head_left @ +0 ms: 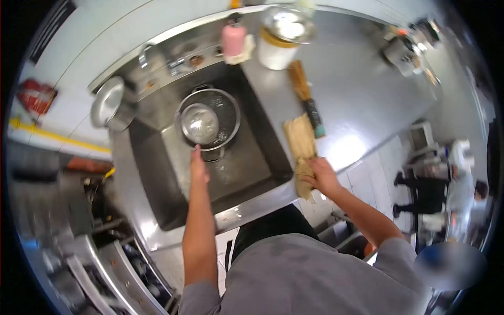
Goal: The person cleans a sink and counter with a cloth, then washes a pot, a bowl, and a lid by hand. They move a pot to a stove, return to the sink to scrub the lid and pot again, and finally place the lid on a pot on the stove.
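My left hand [198,167] reaches over the sink, its fingers closed at the near rim of a shiny round metal bowl [199,124]. Whether the bowl has a handle I cannot make out. Beneath and behind it, a two-handled pot [231,113] stands in the sink with water in it. At the counter's front edge, my right hand [321,176] grips a crumpled tan cloth [303,181] that hangs over the edge. A flatter tan cloth [299,134] lies just beyond, touching or joined to it.
The steel sink [149,173] has a tap [147,55] at its back. An empty pot [113,105] sits on the left rim. Along the back are a pink bottle [233,38] and a lidded white container [278,52]. A brush [307,97] lies right. Another person [441,194] stands far right.
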Demonstrator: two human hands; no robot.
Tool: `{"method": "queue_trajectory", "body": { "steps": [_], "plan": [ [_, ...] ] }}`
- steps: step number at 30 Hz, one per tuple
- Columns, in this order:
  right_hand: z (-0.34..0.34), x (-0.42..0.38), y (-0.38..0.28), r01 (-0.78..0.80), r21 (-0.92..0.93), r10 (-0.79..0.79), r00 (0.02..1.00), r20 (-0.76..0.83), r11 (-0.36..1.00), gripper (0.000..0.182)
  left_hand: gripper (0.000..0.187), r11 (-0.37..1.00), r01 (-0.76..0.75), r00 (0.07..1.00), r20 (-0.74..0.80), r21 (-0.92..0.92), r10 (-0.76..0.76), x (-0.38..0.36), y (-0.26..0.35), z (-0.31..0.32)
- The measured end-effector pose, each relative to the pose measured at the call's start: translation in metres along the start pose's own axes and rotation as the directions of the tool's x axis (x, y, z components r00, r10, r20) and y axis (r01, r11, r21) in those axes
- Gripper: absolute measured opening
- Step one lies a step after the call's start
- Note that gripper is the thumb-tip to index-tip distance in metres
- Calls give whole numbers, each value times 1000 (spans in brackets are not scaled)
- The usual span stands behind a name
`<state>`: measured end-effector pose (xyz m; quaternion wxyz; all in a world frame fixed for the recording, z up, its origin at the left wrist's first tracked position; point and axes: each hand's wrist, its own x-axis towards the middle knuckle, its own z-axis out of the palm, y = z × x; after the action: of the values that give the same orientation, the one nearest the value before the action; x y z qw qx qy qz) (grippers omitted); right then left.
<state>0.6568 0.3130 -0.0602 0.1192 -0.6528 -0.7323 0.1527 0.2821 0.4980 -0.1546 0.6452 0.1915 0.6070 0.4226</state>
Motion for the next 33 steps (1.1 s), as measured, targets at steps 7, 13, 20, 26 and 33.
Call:
{"method": "queue_trajectory", "body": {
  "steps": [7,13,20,26,33],
  "plan": [
    [11,-22,-54,-347,498,359,930,76,794,36,71,952,-107,978,202,286,49,-68,-9,10],
    [-119,-21,22,-107,877,765,545,-342,468,34,43,886,-288,912,386,362,138,-117,5,-3],
    [-182,19,183,-51,835,783,383,-490,547,38,35,817,-386,923,180,428,341,-146,13,-50],
    [-95,93,228,-142,168,168,975,-149,975,45,29,753,-486,869,154,443,470,-157,-3,-1],
    [-106,131,430,-204,-275,150,967,-204,940,50,32,730,-521,841,119,443,527,-203,-39,99]
  ]
}}
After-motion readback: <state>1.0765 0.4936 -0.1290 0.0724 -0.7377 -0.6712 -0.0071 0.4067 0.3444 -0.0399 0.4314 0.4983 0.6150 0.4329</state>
